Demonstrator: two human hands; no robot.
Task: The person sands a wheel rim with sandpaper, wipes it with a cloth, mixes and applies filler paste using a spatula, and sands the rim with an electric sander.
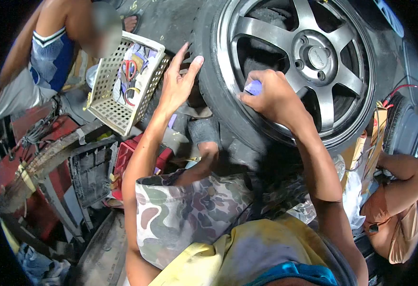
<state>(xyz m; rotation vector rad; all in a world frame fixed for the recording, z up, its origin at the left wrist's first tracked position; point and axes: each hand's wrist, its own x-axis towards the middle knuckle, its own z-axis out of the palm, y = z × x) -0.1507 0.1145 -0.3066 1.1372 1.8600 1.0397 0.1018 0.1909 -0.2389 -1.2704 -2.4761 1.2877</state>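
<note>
At the left edge of the wheel, the right hand pinches one purple item. Between the tire's left edge and one basket, a narrow gap holds the left hand, fingers spread. Six spokes show.

Hand presses purple cloth to wheel

The right hand grips a purple cloth at the rim of a spoked wheel. The left hand hovers open beside the tire, near a basket holding scissors.
</note>
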